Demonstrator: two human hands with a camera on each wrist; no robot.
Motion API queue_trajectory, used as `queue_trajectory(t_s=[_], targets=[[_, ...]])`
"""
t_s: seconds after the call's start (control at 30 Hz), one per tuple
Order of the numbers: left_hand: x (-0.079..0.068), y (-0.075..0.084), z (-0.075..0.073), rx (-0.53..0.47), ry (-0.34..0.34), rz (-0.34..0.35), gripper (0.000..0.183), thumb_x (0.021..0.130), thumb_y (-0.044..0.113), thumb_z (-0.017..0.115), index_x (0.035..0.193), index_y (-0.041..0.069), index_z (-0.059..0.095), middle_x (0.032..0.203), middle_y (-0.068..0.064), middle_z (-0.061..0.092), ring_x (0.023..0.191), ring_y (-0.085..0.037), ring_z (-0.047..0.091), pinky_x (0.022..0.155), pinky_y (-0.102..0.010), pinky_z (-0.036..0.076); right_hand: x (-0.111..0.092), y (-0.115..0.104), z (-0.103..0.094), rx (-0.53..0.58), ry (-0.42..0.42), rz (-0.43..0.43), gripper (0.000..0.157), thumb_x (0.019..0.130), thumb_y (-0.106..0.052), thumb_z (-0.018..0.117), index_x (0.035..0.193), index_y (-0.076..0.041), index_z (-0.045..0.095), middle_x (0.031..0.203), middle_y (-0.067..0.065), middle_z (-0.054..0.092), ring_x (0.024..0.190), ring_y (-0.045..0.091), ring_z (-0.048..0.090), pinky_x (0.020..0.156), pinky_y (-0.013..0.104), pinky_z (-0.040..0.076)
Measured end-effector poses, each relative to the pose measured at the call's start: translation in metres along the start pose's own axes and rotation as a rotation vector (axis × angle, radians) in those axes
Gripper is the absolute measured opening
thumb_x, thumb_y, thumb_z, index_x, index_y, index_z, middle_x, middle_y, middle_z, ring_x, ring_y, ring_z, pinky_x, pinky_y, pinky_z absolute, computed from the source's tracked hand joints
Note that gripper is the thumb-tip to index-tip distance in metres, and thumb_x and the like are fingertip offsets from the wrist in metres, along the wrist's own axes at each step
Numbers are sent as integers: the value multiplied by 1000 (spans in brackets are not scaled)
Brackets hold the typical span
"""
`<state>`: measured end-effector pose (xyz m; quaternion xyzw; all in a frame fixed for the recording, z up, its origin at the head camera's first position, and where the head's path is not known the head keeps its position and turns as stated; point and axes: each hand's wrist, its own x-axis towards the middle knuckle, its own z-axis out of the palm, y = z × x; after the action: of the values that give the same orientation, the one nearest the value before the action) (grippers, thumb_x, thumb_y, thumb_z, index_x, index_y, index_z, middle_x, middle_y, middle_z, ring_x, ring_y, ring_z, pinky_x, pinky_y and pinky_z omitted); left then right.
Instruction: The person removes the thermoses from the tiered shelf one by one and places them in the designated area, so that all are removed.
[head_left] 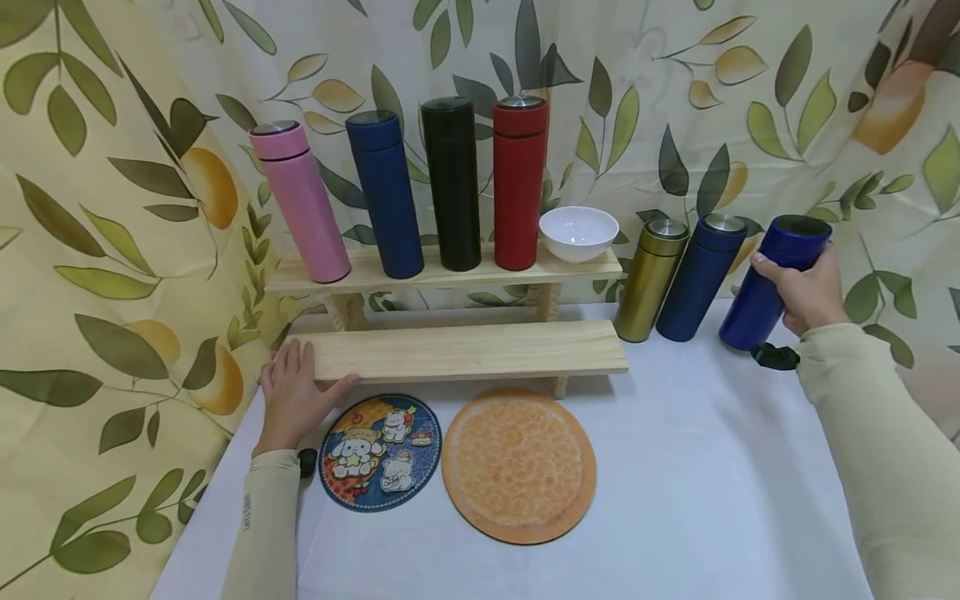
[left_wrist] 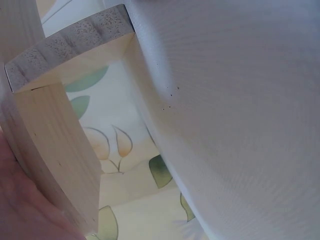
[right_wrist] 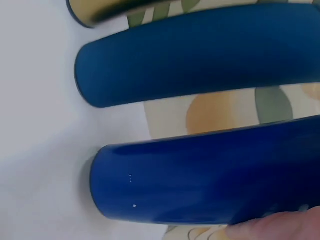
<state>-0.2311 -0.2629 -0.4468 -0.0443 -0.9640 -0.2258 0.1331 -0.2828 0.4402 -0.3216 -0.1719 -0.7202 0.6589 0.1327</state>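
My right hand [head_left: 813, 287] grips the upper part of a glossy blue thermos [head_left: 765, 296], which stands at the right of the table. In the right wrist view the base of this blue thermos [right_wrist: 160, 182] shows on the white cloth, with a fingertip [right_wrist: 280, 227] along its side. Beside it stand a dark blue thermos [head_left: 697, 279] and a gold thermos [head_left: 651, 282]. My left hand [head_left: 296, 396] rests at the left end of the wooden rack's lower shelf [head_left: 465, 350], fingers over the top and thumb spread along the front. Its wooden end [left_wrist: 60, 150] fills part of the left wrist view.
On the upper shelf [head_left: 412, 279] stand pink [head_left: 303, 204], navy [head_left: 386, 196], black [head_left: 452, 187] and red [head_left: 519, 183] thermoses and a white bowl [head_left: 579, 233]. A cartoon-print round mat [head_left: 378, 492] and an orange-brown round mat [head_left: 517, 467] lie in front. Leaf-patterned curtain [head_left: 645, 50] hangs behind.
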Motion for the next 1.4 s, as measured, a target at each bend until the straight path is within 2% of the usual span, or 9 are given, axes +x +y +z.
queue_trajectory(t_s=[0.1, 0.3, 0.4, 0.53, 0.67, 1.03, 1.17, 1.27, 1.4], targets=[[1, 1, -1, 3, 5, 7, 114, 96, 67, 68, 163, -13, 25, 170, -38, 14, 156, -54, 12, 122, -69, 2, 4, 1, -2, 32, 7, 9, 96, 100, -31, 76, 168, -34, 9, 161, -13, 33, 156, 20, 27, 128, 49, 13], [3, 2, -2, 3, 12, 9, 113, 96, 67, 69, 163, -13, 26, 170, -38, 15, 156, -53, 12, 122, -69, 1, 10, 2, -2, 15, 31, 0, 80, 100, -29, 77, 155, -35, 21, 127, -21, 43, 148, 19, 38, 127, 45, 20], [4, 2, -2, 3, 15, 17, 113, 95, 66, 69, 163, -13, 26, 169, -38, 16, 156, -54, 13, 122, -69, 2, 13, 2, -2, 10, 52, -4, 78, 99, -29, 77, 154, -34, 22, 124, -21, 42, 145, 15, 40, 126, 42, 23], [5, 3, 0, 11, 9, 21, 112, 96, 66, 69, 163, -13, 26, 169, -38, 16, 156, -54, 13, 122, -69, 3, 14, 5, -1, -6, 78, 1, 83, 101, -27, 75, 162, -32, 18, 145, -18, 41, 152, 15, 32, 127, 40, 19], [5, 3, 2, 17, -6, 9, 114, 95, 68, 68, 163, -13, 26, 170, -37, 15, 157, -53, 12, 122, -68, 2, 15, 10, -2, -15, 90, 9, 89, 102, -25, 72, 168, -30, 12, 167, -10, 28, 156, 15, 25, 127, 41, 14], [5, 0, 3, 15, 1, 5, 115, 94, 69, 69, 163, -12, 26, 171, -37, 14, 157, -53, 12, 122, -68, 2, 19, 11, -3, -102, 71, 55, 97, 104, -40, 67, 172, -25, 0, 179, -1, 11, 162, 22, 14, 128, 48, 9], [5, -1, 5, 12, 6, 3, 116, 94, 69, 70, 163, -12, 26, 171, -37, 14, 157, -52, 12, 122, -68, 1, 16, 2, -1, -26, 53, 56, 95, 103, -37, 71, 171, -28, 5, 177, -3, 17, 160, 17, 19, 128, 44, 10], [5, -2, 5, 14, 14, 5, 116, 93, 69, 70, 163, -13, 27, 170, -37, 15, 157, -53, 13, 122, -69, 2, 12, -9, 1, 63, 56, 42, 94, 101, -34, 75, 168, -31, 8, 171, -6, 23, 153, 17, 33, 125, 37, 21], [4, -4, 5, 22, 24, 9, 115, 93, 69, 70, 162, -14, 29, 169, -38, 17, 157, -53, 14, 122, -70, 2, 6, -23, 5, 152, 36, 5, 103, 102, -32, 74, 170, -35, -4, 177, -8, 3, 155, 12, 25, 125, 41, 18]])
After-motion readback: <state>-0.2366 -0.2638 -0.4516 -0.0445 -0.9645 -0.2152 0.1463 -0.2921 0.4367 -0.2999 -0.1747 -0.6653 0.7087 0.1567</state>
